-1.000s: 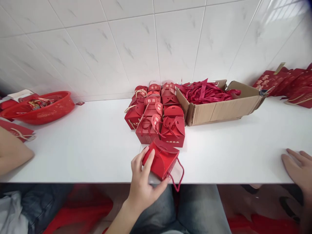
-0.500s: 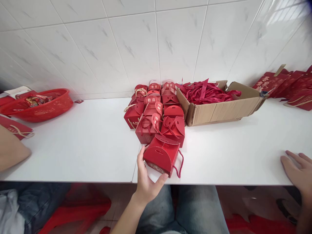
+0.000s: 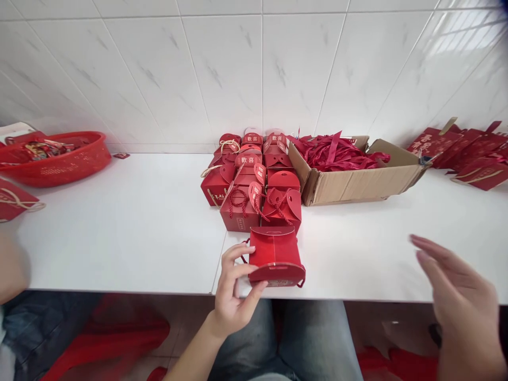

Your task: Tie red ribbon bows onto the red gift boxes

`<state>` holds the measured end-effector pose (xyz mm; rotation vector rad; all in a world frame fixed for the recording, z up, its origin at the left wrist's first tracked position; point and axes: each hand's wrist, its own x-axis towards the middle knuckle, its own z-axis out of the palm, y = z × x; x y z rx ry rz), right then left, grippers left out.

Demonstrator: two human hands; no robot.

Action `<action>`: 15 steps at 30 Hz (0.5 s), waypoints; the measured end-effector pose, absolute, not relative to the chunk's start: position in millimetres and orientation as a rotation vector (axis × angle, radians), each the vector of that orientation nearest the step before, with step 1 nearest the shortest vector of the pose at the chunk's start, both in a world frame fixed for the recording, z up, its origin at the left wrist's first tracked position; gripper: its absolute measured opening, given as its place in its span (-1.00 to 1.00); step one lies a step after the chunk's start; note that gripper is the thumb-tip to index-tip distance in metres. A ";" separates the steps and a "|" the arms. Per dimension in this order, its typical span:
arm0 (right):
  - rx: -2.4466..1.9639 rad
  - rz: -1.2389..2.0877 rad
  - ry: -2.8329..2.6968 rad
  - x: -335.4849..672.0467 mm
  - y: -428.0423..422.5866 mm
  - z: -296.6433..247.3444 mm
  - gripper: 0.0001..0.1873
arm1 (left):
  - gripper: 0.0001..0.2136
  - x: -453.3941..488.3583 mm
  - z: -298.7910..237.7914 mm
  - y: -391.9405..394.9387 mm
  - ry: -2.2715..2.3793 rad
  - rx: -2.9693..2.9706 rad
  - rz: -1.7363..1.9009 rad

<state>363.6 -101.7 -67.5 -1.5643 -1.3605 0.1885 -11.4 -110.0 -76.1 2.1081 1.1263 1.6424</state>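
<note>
My left hand [image 3: 234,288] grips the left side of a small red gift box [image 3: 275,255] that rests on the white table [image 3: 130,233] near its front edge. Its curved flap faces me and a red cord handle shows at its sides. Just behind it stands a cluster of several finished red gift boxes [image 3: 254,185] with cord handles and tags. My right hand [image 3: 456,296] hovers to the right, over the table edge, fingers stretched out and holding nothing.
A cardboard carton [image 3: 357,180] full of red ribbons sits right of the cluster. Flat red boxes [image 3: 468,151] lie at the far right. A red basket [image 3: 55,159] of sweets stands far left, beside another person's arm [image 3: 11,264]. A white tiled wall runs behind.
My left hand turned the red box and set it square in front of the cluster. My right hand lifted off the table and moved left toward the box.
</note>
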 end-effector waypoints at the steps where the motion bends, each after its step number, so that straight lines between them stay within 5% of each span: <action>1: -1.446 0.290 -1.397 338.5 -104.1 -55.6 -0.84 | -0.70 -12.4 -70.5 -109.9 1.103 2.169 1.598; 6: -0.767 0.549 -1.928 262.8 -86.5 -15.5 -0.70 | -0.77 -16.2 -37.2 -106.9 0.973 2.570 1.235; 15: -0.571 0.768 -2.162 226.1 -55.3 -2.9 -0.63 | -0.86 -17.9 -2.8 -94.1 0.660 2.696 0.868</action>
